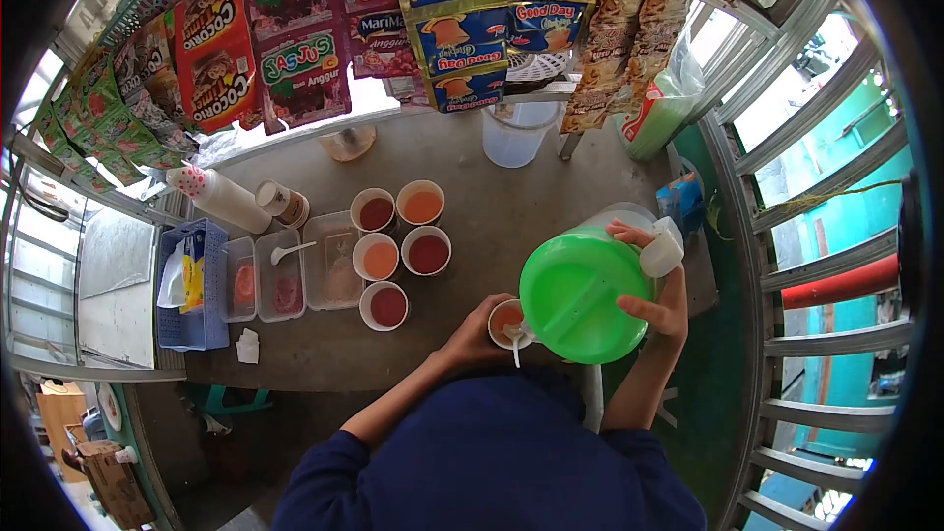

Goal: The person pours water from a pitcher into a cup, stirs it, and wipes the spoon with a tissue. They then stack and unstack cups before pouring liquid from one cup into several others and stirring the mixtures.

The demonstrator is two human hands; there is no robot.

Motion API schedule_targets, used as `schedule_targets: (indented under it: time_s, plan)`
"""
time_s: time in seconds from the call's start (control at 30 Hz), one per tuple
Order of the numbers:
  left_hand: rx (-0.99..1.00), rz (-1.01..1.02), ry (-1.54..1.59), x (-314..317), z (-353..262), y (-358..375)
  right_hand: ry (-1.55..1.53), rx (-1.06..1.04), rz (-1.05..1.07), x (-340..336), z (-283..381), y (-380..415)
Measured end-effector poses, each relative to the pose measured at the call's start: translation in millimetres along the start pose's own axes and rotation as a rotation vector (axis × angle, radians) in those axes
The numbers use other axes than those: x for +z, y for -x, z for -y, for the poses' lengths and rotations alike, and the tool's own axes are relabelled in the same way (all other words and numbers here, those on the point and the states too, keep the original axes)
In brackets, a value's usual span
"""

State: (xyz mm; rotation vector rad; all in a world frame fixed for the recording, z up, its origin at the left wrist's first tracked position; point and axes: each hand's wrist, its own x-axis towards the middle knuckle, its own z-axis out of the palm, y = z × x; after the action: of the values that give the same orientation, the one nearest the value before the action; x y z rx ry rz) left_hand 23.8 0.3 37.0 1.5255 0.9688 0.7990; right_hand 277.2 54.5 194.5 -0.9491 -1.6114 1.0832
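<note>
My left hand [474, 330] is wrapped round the side of a paper cup [500, 319] that has orange liquid and a white plastic spoon [517, 351] in it. Tilted toward this cup is a clear pitcher with a green lid [580, 290]; its spout side overlaps the cup's rim in this view. My right hand [665, 303] grips the pitcher at its right side, thumb against the lid's edge and fingers by the whitish handle [663, 249]. To the left stand several paper cups, some with dark red drink [428, 254], others with orange drink [381, 259].
Clear tubs with powder [334, 270] and a white spoon [292, 252] stand left of the cups, beside a blue basket [185, 334]. Stacked cups [218, 199] lie behind. Drink sachets [457, 25] hang overhead. A translucent bucket [515, 136] stands at the back.
</note>
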Motion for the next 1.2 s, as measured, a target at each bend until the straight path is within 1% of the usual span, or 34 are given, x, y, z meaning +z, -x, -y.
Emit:
schedule_targets:
  time_s: [0.3, 0.37, 0.5, 0.67, 1.07, 1.2]
  plan:
    - [0.0, -0.008, -0.007, 0, 1, 0, -0.019, 0.004, -0.005, 2, 1, -1]
    - [0.026, -0.008, -0.024, 0, 3, 0, -0.015, 0.0, -0.003, 1, 0, 0]
    - [0.002, -0.008, -0.027, -1, 1, 0, -0.015, -0.006, 0.004, 0, 1, -1]
    - [0.031, -0.025, -0.048, 0, 0, 0, -0.016, -0.012, 0.005, -1, 0, -1]
    - [0.044, -0.035, -0.024, -3, -8, 0, -0.021, -0.017, 0.013, 1, 1, -3]
    - [0.079, -0.047, -0.061, 0, 4, 1, -0.004, -0.017, 0.023, 1, 1, -3]
